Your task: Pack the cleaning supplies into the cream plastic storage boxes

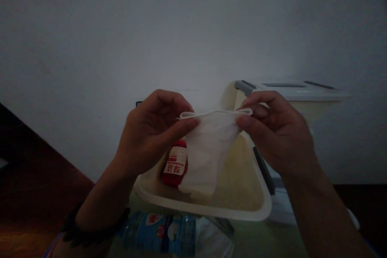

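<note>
A thin white cloth (208,145) hangs stretched between my two hands, above a cream plastic basin (242,209). My left hand (151,133) pinches the cloth's top left corner between thumb and fingers. My right hand (275,133) pinches its top right corner the same way. The cloth's lower end droops into the basin. A small red bottle (175,165) with a white label lies in the basin, just left of the cloth and below my left hand. A dark bead bracelet circles my left wrist.
A blue-labelled plastic water bottle (160,234) lies in front of the basin at the bottom. A cream bin with a white lid and grey handle (290,92) stands behind on the right. A plain white wall fills the background; dark wooden floor (33,185) shows at left.
</note>
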The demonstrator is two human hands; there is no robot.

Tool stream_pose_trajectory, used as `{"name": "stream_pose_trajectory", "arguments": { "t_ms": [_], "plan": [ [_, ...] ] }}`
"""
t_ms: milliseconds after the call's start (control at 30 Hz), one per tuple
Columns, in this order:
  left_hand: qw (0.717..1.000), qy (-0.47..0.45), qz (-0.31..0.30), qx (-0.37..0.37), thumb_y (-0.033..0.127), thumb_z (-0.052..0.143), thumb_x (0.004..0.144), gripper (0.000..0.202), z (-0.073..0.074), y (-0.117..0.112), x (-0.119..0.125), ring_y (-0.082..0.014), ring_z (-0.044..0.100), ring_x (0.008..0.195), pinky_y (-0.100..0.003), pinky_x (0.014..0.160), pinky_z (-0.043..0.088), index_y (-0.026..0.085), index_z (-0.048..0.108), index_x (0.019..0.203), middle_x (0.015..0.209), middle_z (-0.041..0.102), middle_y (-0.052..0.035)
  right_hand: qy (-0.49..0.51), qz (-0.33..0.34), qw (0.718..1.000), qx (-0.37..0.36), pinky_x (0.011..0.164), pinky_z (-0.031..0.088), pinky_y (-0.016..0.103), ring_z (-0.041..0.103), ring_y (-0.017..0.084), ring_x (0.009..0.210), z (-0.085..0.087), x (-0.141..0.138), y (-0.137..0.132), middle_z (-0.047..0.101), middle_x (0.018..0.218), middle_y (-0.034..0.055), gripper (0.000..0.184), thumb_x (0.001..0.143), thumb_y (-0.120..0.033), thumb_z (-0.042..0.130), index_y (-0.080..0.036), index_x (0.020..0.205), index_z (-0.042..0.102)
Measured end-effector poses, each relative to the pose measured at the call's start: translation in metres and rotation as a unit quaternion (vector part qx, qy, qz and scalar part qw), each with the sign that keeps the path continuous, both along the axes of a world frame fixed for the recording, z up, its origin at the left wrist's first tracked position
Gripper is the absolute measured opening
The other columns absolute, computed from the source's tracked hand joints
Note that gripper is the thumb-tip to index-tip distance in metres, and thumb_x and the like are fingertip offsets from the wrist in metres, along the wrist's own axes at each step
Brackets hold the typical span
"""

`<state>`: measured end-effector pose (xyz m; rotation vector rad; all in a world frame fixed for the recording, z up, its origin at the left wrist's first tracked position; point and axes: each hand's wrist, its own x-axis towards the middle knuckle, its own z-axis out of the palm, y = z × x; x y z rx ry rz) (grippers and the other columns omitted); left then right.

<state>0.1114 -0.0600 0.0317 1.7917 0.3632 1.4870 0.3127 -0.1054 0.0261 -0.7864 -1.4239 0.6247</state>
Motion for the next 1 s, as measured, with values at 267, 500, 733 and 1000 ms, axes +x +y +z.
{"name": "stream_pose_trajectory", "arguments": {
  "t_ms": [267,500,733,1000],
  "plan": [
    [0.988,-0.050,-0.070,-0.132,0.008,0.071,0.073,0.024,-0.003,0.006,0.007,-0.0066,0.064,0.064,-0.013,0.057,0.053,0.020,0.058,0.090,0.077,0.065,0.0046,0.057,0.215,0.955,-0.195,0.070,0.055,0.020,0.066,0.010,0.078,-0.001,-0.003,0.002,0.069,0.087,-0.0030,0.053,0.067,-0.016,0.078,-0.026,0.114,0.056],
    [0.976,-0.047,-0.106,-0.182,0.015,0.070,0.074,0.020,-0.002,0.001,0.006,-0.0057,0.060,0.060,-0.012,0.054,0.049,0.019,0.060,0.091,0.076,0.063,0.0039,0.077,0.181,0.965,-0.176,0.057,0.051,0.015,0.060,0.006,0.064,-0.003,-0.005,0.000,0.063,0.078,-0.0061,0.022,0.071,-0.016,0.075,-0.024,0.084,0.059],
    [0.973,-0.020,-0.112,-0.203,0.012,0.070,0.076,0.024,-0.007,0.007,0.006,-0.0057,0.061,0.066,-0.012,0.060,0.050,0.019,0.059,0.096,0.079,0.064,0.0038,0.105,0.152,0.975,-0.120,0.060,0.051,0.013,0.058,0.005,0.069,-0.002,-0.006,-0.002,0.058,0.085,-0.0071,0.030,0.076,-0.013,0.069,-0.031,0.097,0.060],
    [0.922,0.147,-0.251,-0.257,0.012,0.065,0.079,0.044,-0.009,0.000,0.008,-0.0185,0.069,0.085,-0.030,0.072,0.057,0.023,0.043,0.115,0.094,0.068,-0.0026,0.104,0.092,0.986,-0.091,0.067,0.055,0.018,0.063,0.009,0.076,-0.002,-0.013,0.003,0.064,0.095,-0.0042,0.033,0.073,-0.013,0.068,-0.030,0.098,0.056]
  ]
}}
